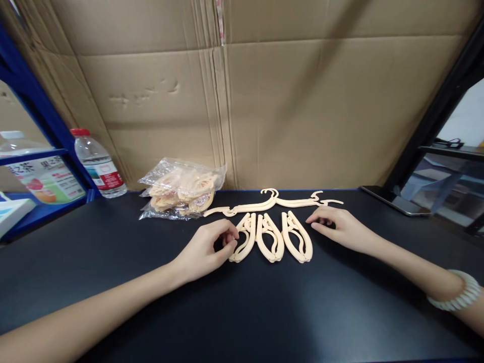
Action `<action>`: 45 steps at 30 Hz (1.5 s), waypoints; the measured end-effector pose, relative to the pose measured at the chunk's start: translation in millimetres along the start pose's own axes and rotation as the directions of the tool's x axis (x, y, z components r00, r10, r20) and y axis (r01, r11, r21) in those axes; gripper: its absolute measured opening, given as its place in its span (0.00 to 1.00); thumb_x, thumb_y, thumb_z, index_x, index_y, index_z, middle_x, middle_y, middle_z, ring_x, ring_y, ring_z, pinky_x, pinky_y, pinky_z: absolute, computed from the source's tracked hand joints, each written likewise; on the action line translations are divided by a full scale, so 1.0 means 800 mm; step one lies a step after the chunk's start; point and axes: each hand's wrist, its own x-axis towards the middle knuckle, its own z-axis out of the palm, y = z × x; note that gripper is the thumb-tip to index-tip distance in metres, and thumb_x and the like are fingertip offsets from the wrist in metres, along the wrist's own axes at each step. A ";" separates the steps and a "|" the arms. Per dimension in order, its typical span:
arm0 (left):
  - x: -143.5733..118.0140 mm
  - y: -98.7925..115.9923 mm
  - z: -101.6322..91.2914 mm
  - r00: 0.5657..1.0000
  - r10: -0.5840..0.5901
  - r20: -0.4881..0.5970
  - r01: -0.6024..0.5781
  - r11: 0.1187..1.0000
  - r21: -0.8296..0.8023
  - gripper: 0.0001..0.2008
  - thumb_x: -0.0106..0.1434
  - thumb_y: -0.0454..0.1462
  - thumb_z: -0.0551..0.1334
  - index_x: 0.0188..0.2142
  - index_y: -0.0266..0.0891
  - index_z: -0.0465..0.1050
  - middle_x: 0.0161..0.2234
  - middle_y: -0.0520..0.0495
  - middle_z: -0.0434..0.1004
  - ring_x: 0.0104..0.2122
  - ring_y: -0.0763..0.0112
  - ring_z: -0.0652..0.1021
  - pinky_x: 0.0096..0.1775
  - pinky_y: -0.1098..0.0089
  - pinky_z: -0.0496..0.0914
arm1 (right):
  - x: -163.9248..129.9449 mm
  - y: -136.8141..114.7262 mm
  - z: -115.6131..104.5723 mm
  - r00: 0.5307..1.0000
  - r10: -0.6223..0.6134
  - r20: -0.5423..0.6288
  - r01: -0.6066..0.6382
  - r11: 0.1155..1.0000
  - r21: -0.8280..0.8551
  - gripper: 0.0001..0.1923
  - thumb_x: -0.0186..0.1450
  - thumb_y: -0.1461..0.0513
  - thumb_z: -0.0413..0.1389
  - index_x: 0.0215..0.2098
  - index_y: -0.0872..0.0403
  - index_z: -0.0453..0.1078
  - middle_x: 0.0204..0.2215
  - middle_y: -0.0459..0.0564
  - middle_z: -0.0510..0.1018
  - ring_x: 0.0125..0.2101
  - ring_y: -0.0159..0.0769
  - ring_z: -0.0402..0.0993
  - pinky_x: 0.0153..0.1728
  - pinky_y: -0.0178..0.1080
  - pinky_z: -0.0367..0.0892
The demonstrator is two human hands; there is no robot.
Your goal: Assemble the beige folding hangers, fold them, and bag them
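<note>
Three cream plastic folding hanger pieces lie side by side mid-surface: left piece (244,238), middle piece (269,238), right piece (297,237), tips toward the person, close together but whether they touch is hard to tell. Left hand (206,249) rests on the black surface (264,312) at the left piece; its thumb and forefinger (229,233) are curled around that piece's outer edge, a light pinch rather than a firm clamp, nothing lifted. Right hand (340,228) lies flat, fingers spread and relaxed, grip apart and empty, fingertips just beside the right piece and just under the end of the unfolded hanger (272,201), which lies stretched across the surface behind the three pieces, hook up toward the cardboard wall (302,101). Clear plastic bag (181,194) with more of the same pieces sits left-rear, near the hanger's left end. Water bottle (99,164) with a red cap stands further left by the blue shelf frame (38,111). A tablet or phone (389,199) lies at the right edge; a beaded bracelet (459,297) sits on the right wrist. Step in hand looks like lining up or straightening the row of pieces, left piece being nudged. Next move would call for a small controlled push or lift of the left piece without knocking the middle one out of line.
</note>
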 end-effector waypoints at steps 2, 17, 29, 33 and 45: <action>0.000 0.001 0.000 1.000 0.020 0.017 -0.020 1.000 0.011 0.05 0.59 0.31 0.56 0.30 0.37 0.69 0.27 0.52 0.70 0.27 0.74 0.72 0.31 0.74 0.67 | 0.000 0.001 0.000 1.000 0.000 -0.001 0.000 1.000 0.000 0.12 0.63 0.59 0.50 0.36 0.53 0.75 0.33 0.51 0.78 0.30 0.36 0.71 0.31 0.39 0.67; -0.004 0.001 0.000 0.997 0.074 0.036 -0.075 0.997 0.030 0.07 0.60 0.31 0.56 0.28 0.37 0.71 0.25 0.52 0.71 0.25 0.76 0.71 0.30 0.75 0.65 | 0.000 0.005 0.000 0.999 0.014 0.031 -0.014 1.000 0.006 0.11 0.63 0.59 0.51 0.37 0.53 0.74 0.33 0.51 0.77 0.31 0.36 0.71 0.32 0.40 0.66; 0.003 -0.011 -0.003 0.965 -0.149 -0.216 0.129 0.987 -0.100 0.07 0.60 0.37 0.57 0.37 0.40 0.69 0.34 0.49 0.74 0.32 0.70 0.74 0.35 0.69 0.70 | -0.001 0.006 0.000 1.000 0.011 0.026 -0.011 1.000 0.003 0.12 0.64 0.58 0.50 0.38 0.52 0.74 0.34 0.51 0.77 0.31 0.37 0.72 0.32 0.40 0.68; 0.004 -0.019 -0.002 0.957 -0.211 -0.199 0.182 0.971 -0.154 0.07 0.58 0.37 0.58 0.37 0.39 0.69 0.35 0.48 0.74 0.35 0.68 0.75 0.36 0.68 0.70 | 0.000 0.006 -0.001 1.000 0.008 0.029 -0.009 1.000 0.001 0.12 0.63 0.58 0.51 0.38 0.52 0.74 0.34 0.51 0.77 0.31 0.37 0.72 0.33 0.40 0.68; 0.006 -0.023 -0.001 0.961 -0.222 -0.162 0.195 0.966 -0.168 0.08 0.58 0.37 0.57 0.37 0.39 0.69 0.37 0.47 0.75 0.38 0.66 0.76 0.40 0.64 0.70 | 0.005 0.026 0.000 0.995 0.015 -0.101 -0.020 0.999 -0.049 0.19 0.63 0.57 0.50 0.51 0.52 0.67 0.42 0.54 0.77 0.41 0.43 0.74 0.42 0.47 0.71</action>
